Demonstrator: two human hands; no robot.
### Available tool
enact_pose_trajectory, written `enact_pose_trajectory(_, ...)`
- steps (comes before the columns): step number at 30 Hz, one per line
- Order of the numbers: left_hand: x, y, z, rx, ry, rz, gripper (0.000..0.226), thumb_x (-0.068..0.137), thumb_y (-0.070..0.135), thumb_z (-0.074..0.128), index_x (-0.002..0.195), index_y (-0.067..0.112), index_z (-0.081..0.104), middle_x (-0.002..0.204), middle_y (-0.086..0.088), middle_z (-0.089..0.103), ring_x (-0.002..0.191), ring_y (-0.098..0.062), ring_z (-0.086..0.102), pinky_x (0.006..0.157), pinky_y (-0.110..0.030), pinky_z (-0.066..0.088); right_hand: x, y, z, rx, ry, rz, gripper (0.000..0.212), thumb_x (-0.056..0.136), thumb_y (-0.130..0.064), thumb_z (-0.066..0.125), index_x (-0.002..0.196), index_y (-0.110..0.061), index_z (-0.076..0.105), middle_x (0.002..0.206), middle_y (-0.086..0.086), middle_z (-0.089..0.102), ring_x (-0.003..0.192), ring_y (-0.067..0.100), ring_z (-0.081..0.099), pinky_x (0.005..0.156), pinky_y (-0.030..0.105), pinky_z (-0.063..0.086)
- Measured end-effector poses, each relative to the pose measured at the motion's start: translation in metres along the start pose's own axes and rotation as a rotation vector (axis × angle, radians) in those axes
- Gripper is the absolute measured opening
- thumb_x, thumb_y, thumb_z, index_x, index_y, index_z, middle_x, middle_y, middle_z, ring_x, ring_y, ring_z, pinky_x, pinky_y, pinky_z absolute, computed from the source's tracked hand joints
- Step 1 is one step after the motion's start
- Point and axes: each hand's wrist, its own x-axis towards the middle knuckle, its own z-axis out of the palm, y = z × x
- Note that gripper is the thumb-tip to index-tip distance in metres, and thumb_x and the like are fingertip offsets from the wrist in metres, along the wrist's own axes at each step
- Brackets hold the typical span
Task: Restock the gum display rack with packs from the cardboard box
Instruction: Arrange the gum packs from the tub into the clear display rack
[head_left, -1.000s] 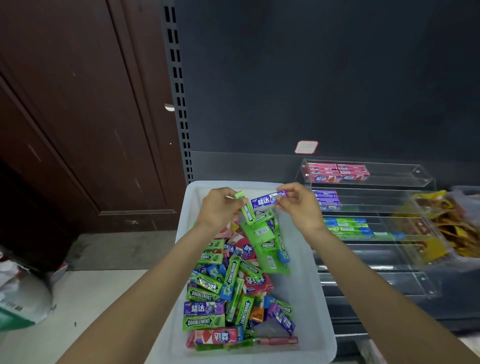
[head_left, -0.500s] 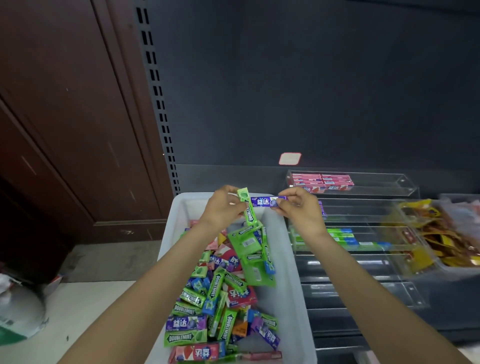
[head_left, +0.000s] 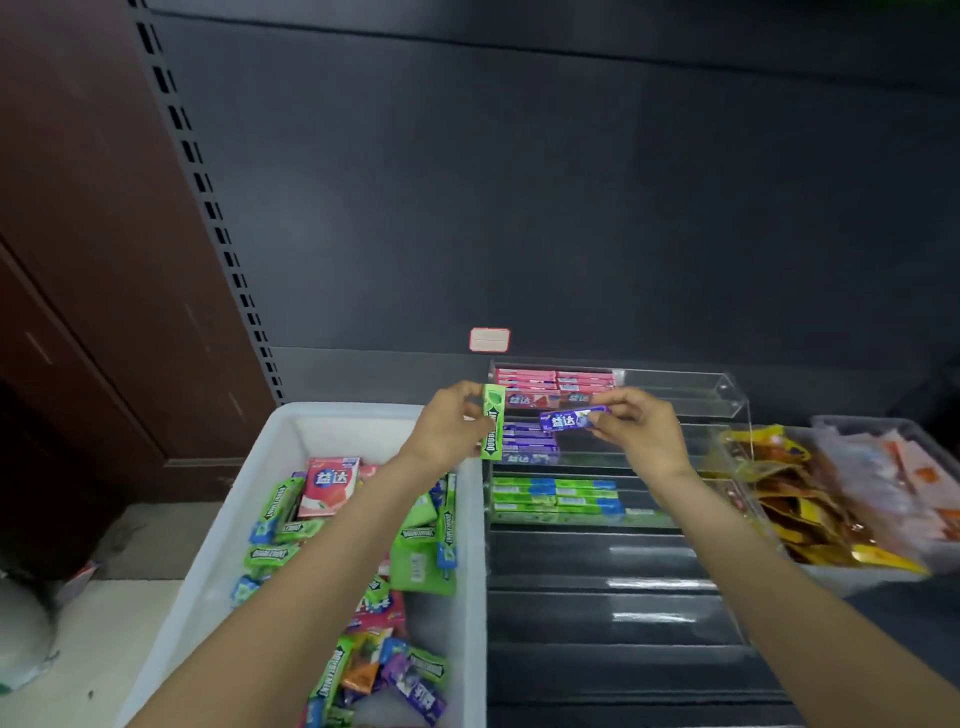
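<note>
My left hand (head_left: 451, 425) pinches a green gum pack (head_left: 492, 422) upright above the white bin's (head_left: 332, 415) far right corner; my right hand (head_left: 641, 431) pinches a purple gum pack (head_left: 573, 418) level, before the clear display rack's (head_left: 727, 400) purple tier.

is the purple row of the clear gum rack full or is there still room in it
Partly full. The purple packs fill only the left end of that tier of the clear rack; to their right, bare shelf shows behind the right hand holding another purple pack.

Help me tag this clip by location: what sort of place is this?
Most likely a small shop. A clear tiered rack holds gum sorted by colour, it stands against slotted shelving with a price tag, and a snack bin sits beside it.
</note>
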Motion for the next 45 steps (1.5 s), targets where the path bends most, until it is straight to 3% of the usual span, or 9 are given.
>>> enact_pose_trajectory(2,0.000,0.002,0.013,0.041,0.052,-0.005,0.032,0.086,-0.002,0.057,0.116,0.008,0.053,0.085,-0.001,0.056,0.083,-0.020,0.058,0.074,-0.038,0.051,0.007,0.008,-0.015,-0.067,-0.035,-0.018,0.015,0.081,0.006,0.065,0.091,-0.006,0.065,0.078,0.008,0.063,0.072,0.014,0.062,0.068,0.016,0.055)
enact_pose_trajectory(7,-0.003,0.005,0.041,0.074,0.205,-0.018,0.034,0.086,0.006,0.063,0.119,0.008,0.055,0.098,-0.003,0.059,0.088,-0.020,0.059,0.079,-0.032,0.049,0.022,0.025,-0.040,-0.166,-0.065,-0.063,0.017,0.080,0.004,0.068,0.091,-0.008,0.066,0.079,-0.002,0.063,0.075,0.012,0.061,0.075,0.024,0.054)
enact_pose_trajectory(11,-0.010,0.005,0.052,0.129,0.274,0.004,0.035,0.086,0.007,0.064,0.120,0.012,0.058,0.095,-0.004,0.061,0.088,-0.020,0.061,0.081,-0.029,0.051,0.028,0.032,-0.043,-0.325,-0.105,-0.162,0.013,0.080,-0.004,0.070,0.089,-0.013,0.067,0.085,-0.006,0.064,0.078,0.003,0.058,0.069,0.009,0.044)
enact_pose_trajectory(14,-0.013,0.005,0.053,0.215,0.299,0.042,0.033,0.086,0.007,0.064,0.118,0.016,0.059,0.091,-0.002,0.062,0.083,-0.017,0.061,0.067,-0.015,0.048,0.026,0.037,-0.038,-0.410,-0.132,-0.231,0.014,0.081,-0.006,0.069,0.094,-0.011,0.068,0.089,-0.004,0.064,0.079,0.003,0.057,0.064,0.003,0.042)
enact_pose_trajectory(17,-0.014,0.005,0.051,0.275,0.298,0.061,0.032,0.087,0.009,0.063,0.117,0.018,0.059,0.092,-0.001,0.061,0.082,-0.015,0.061,0.053,-0.005,0.039,0.024,0.039,-0.034,-0.490,-0.089,-0.264,0.020,0.082,-0.008,0.069,0.102,-0.009,0.068,0.093,-0.002,0.065,0.082,0.007,0.059,0.070,0.002,0.043)
enact_pose_trajectory(21,-0.012,0.006,0.052,0.267,0.264,0.070,0.031,0.088,0.010,0.063,0.117,0.018,0.058,0.083,0.002,0.060,0.084,-0.015,0.061,0.056,-0.004,0.040,0.024,0.045,-0.038,-0.676,-0.040,-0.347,0.022,0.081,-0.016,0.071,0.102,-0.011,0.068,0.096,0.003,0.069,0.082,0.014,0.064,0.077,0.026,0.055)
enact_pose_trajectory(35,-0.014,0.011,0.060,0.253,0.179,0.085,0.031,0.086,0.007,0.064,0.114,0.020,0.060,0.083,0.000,0.063,0.082,-0.017,0.061,0.075,-0.027,0.048,0.026,0.053,-0.029,-0.784,-0.066,-0.296,0.016,0.088,-0.009,0.062,0.102,-0.005,0.069,0.102,0.012,0.065,0.081,0.017,0.064,0.074,0.020,0.051)
enact_pose_trajectory(42,-0.017,0.013,0.060,0.115,0.195,0.050,0.048,0.085,-0.001,0.061,0.123,0.026,0.050,0.090,-0.004,0.055,0.078,-0.019,0.060,0.068,-0.033,0.055,0.019,0.043,-0.031,-0.759,-0.108,-0.272,0.030,0.091,-0.018,0.060,0.118,-0.008,0.063,0.119,0.010,0.056,0.091,0.018,0.064,0.086,0.027,0.053)
enact_pose_trajectory(45,-0.019,0.018,0.065,-0.035,0.187,0.037,0.043,0.084,-0.004,0.063,0.113,0.024,0.050,0.083,-0.004,0.053,0.071,-0.016,0.062,0.063,-0.024,0.058,0.011,0.030,-0.035,-0.616,-0.185,-0.336,0.028,0.092,-0.016,0.057,0.119,-0.012,0.063,0.115,0.002,0.057,0.094,0.009,0.057,0.086,0.015,0.045)
